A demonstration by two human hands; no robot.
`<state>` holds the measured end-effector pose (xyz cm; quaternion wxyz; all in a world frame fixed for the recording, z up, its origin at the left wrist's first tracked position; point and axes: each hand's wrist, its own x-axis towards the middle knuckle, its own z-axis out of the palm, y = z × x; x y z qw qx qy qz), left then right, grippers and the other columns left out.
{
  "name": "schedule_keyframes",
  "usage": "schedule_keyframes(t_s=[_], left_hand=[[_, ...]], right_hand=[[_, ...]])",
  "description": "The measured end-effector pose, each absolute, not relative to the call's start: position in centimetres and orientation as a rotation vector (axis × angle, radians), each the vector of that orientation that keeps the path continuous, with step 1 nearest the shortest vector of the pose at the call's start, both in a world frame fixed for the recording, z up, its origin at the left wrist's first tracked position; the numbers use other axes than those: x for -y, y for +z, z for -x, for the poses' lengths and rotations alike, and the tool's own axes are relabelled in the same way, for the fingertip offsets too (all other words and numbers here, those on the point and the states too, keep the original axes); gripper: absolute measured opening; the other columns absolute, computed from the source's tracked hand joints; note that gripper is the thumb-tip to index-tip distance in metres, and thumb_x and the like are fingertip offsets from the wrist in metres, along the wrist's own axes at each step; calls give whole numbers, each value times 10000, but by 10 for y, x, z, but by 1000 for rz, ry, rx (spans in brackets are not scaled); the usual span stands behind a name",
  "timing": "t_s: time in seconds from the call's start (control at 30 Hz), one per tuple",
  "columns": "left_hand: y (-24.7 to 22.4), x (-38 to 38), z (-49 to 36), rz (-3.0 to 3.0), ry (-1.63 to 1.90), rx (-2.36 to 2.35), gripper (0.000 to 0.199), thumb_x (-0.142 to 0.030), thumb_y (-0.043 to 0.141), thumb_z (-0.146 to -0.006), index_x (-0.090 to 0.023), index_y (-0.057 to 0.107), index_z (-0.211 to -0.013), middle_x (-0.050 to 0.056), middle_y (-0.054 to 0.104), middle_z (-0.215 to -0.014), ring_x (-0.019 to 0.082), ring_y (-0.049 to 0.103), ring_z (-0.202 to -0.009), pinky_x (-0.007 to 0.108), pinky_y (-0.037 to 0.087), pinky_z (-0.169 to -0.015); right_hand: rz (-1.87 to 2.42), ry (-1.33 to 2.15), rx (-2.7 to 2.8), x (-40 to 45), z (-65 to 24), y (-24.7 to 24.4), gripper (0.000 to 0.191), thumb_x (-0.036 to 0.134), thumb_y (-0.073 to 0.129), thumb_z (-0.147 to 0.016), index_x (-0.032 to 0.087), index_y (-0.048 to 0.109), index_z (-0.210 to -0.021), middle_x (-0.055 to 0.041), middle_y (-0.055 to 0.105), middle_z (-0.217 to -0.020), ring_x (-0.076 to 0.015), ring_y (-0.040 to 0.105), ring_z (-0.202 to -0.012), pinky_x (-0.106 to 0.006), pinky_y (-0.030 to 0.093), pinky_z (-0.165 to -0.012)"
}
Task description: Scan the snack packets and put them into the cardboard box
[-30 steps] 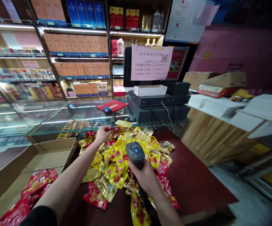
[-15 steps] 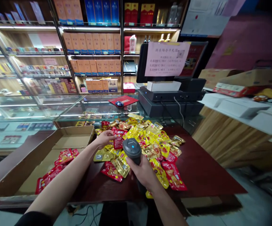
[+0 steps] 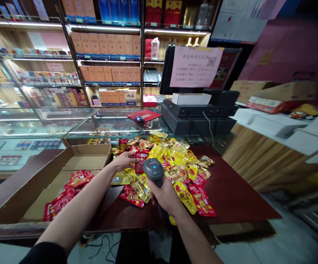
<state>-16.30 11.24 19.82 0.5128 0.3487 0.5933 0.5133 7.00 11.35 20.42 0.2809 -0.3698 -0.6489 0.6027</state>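
Observation:
My left hand point(image 3: 125, 160) pinches a small red snack packet point(image 3: 140, 163) by its left edge, its printed back facing me. In my right hand point(image 3: 164, 194) is a dark grey barcode scanner point(image 3: 154, 170), its head close to the packet's lower right and its handle wrapped by my fingers. Under and behind both hands spreads a pile of yellow, gold and red snack packets point(image 3: 172, 157) on the dark red tabletop point(image 3: 230, 190). Left of the pile, a shallow cardboard box point(image 3: 18, 205) holds several red packets point(image 3: 78, 178), partly hidden by my left forearm.
A glass display counter point(image 3: 84, 124) adjoins the table at the back, with a mouse point(image 3: 139, 119) on a red mat point(image 3: 151, 115). A dark till with a monitor bearing a pink paper sign point(image 3: 194, 68) stands behind the pile. White boxes point(image 3: 282, 126) lie on the wooden counter at right.
The red packet has shifted slightly right, its printed back turned more squarely toward me. The scanner stays beside it. The whole view has moved a little.

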Motion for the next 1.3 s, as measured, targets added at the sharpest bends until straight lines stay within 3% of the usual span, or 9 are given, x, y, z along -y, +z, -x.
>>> schedule_keyframes(t_s=[0.43, 0.67, 0.9, 1.0, 1.17, 1.3], left_hand=[[199, -112, 159, -932, 1212, -1337, 343, -264, 861, -563, -152, 691, -838, 48, 723, -845, 134, 641, -717, 224, 484, -620], [199, -112, 161, -864, 1213, -1387, 452, -341, 890, -551, -145, 682, -901, 36, 717, -838, 123, 638, -702, 221, 484, -607], [223, -110, 178, -822, 1407, -1319, 471, -275, 906, -541, -147, 694, -942, 59, 729, -910, 150, 677, -757, 248, 533, -665], [246, -94, 194, -841, 1494, -1378, 463, -267, 901, -554, -149, 700, -955, 60, 732, -930, 145, 680, -759, 231, 530, -658], [276, -35, 233, -839, 1607, -1516, 554, -291, 896, -571, -148, 695, -1067, 90, 741, -1018, 189, 703, -845, 321, 558, -788], [286, 18, 260, -820, 1690, -1674, 552, -325, 894, -570, -134, 701, -1052, 120, 740, -1056, 231, 711, -904, 327, 550, -801]], right_hand=[[1010, 1555, 1813, -115, -69, 204, 282, 457, 679, -771, 182, 618, -777, 37, 583, -444, -133, 535, -352, -228, 412, -394], [1009, 1554, 1768, -115, -72, 201, 314, 484, 704, -753, 183, 647, -822, 21, 613, -477, -163, 588, -415, -242, 434, -417], [974, 1615, 1766, -118, -75, 199, 316, 493, 682, -764, 192, 630, -842, 33, 591, -464, -154, 537, -361, -259, 424, -388], [930, 1645, 1777, -120, -69, 198, 326, 504, 684, -766, 192, 604, -820, 33, 586, -467, -142, 526, -356, -247, 418, -387], [910, 1714, 1830, -116, -56, 197, 345, 525, 665, -776, 196, 564, -805, 35, 579, -451, -129, 504, -334, -226, 378, -365], [861, 1725, 1841, -109, -49, 202, 321, 505, 666, -766, 211, 539, -784, 51, 557, -420, -135, 504, -325, -223, 376, -359]])
